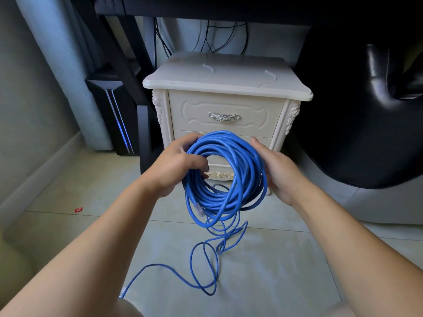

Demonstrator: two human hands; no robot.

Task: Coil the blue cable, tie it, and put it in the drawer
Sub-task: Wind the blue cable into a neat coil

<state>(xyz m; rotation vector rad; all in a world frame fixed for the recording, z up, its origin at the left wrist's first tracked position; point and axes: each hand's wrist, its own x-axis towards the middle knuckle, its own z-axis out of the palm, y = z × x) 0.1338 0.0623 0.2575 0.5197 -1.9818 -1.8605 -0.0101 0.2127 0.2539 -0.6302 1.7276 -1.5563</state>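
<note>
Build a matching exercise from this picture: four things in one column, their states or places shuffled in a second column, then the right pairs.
Things
1. left hand
2. top drawer
3. red scrap
4. loose cable tail

States or places
A. closed
B. trails down below the coil
C. grips the blue coil
D. lies far left on the floor, away from the cable

Pairs: 1-C, 2-A, 3-D, 4-B
</note>
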